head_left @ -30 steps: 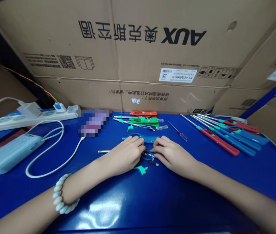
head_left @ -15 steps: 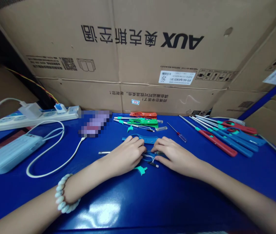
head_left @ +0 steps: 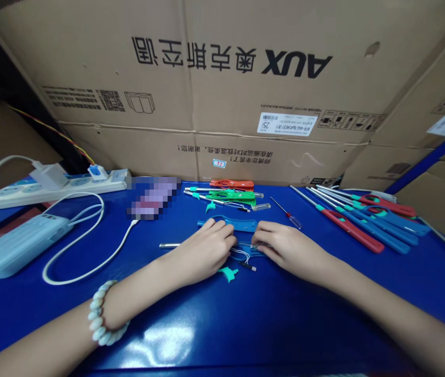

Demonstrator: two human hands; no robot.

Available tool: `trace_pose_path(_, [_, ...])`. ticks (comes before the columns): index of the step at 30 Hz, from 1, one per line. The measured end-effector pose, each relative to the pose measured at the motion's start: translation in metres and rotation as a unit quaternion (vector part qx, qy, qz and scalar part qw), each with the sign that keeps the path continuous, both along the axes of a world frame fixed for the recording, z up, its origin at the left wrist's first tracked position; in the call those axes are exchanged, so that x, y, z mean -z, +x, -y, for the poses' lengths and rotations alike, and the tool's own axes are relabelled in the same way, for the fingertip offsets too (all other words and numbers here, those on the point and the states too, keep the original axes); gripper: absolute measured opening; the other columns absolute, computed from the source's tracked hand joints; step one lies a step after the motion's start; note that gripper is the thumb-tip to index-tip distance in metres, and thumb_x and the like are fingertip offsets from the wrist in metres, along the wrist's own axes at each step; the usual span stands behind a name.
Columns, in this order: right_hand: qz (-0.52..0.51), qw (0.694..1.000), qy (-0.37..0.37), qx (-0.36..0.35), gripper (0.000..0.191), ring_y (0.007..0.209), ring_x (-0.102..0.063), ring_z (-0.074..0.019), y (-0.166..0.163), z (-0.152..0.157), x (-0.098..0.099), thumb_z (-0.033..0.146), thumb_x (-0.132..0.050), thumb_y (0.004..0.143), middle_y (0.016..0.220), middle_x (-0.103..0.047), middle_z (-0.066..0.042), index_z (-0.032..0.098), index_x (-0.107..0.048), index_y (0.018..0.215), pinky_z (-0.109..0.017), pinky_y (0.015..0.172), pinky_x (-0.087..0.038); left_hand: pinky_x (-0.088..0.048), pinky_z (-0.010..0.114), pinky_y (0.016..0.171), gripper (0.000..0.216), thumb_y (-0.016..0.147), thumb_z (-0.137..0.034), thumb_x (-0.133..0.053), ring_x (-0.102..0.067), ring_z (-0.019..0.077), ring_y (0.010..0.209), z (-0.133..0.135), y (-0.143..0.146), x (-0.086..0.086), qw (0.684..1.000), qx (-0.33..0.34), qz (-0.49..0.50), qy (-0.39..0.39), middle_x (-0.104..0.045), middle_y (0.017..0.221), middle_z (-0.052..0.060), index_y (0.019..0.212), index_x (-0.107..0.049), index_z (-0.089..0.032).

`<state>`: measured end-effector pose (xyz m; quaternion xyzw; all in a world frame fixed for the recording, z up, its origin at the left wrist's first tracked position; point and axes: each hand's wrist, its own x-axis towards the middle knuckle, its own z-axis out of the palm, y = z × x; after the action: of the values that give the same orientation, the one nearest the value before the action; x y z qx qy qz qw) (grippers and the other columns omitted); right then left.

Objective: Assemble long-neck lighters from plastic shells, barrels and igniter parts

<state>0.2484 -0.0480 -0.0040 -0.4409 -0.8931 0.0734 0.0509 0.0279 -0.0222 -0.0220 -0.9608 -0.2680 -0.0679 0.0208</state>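
Observation:
An opened blue lighter casing half point(head_left: 248, 252) lies between my hands, with white wires, a black igniter piece point(head_left: 247, 266) and a metal tube point(head_left: 169, 245) sticking out to the left. My left hand point(head_left: 210, 248) is closed over the casing's left part, fingers curled down. My right hand point(head_left: 281, 243) pinches at the casing's right end; what sits between the fingertips is mostly hidden. Just behind my hands rests another blue casing half point(head_left: 240, 225). A teal trigger point(head_left: 229, 273) lies on the table in front of the left fingers.
Behind are an orange casing half point(head_left: 232, 185), an opened green lighter point(head_left: 236, 197) and a screwdriver point(head_left: 291, 217). Several long lighters point(head_left: 351, 229) lie at right. A power bank point(head_left: 23, 243), power strip point(head_left: 116, 180) and blurred phone point(head_left: 153, 199) are left. A cardboard box point(head_left: 222, 94) stands behind.
My right hand has shifted slightly right, its thumb and fingers drawn closer together at the casing's end. My left hand stays over the casing.

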Motion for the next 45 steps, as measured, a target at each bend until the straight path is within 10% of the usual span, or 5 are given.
trace_pose_path(9, [0.049,0.997,-0.044,-0.036,0.010,0.078,-0.058,-0.0186,-0.017,0.013,-0.002,0.024,-0.066,0.081,0.082,-0.062,-0.003,0.016,-0.060,0.081,-0.028,0.067,-0.040,-0.034,0.033,0.077,0.011,0.087,-0.010,-0.049,-0.048,0.0203,0.084,0.000,0.001,-0.001,1.000,0.003,-0.001,-0.004,-0.056,0.092,0.006,0.088,-0.060,-0.014])
trace_pose_path(45, [-0.037,0.997,-0.046,0.045,0.013,0.067,-0.054,-0.0137,-0.011,0.003,0.005,0.011,-0.048,0.085,0.077,-0.062,-0.003,0.016,-0.058,0.078,-0.023,0.062,-0.035,-0.042,0.032,0.082,0.010,0.087,-0.009,-0.052,-0.054,0.0188,0.091,-0.005,-0.002,-0.006,0.991,0.010,0.054,-0.124,-0.054,0.097,0.004,0.092,-0.057,-0.016])
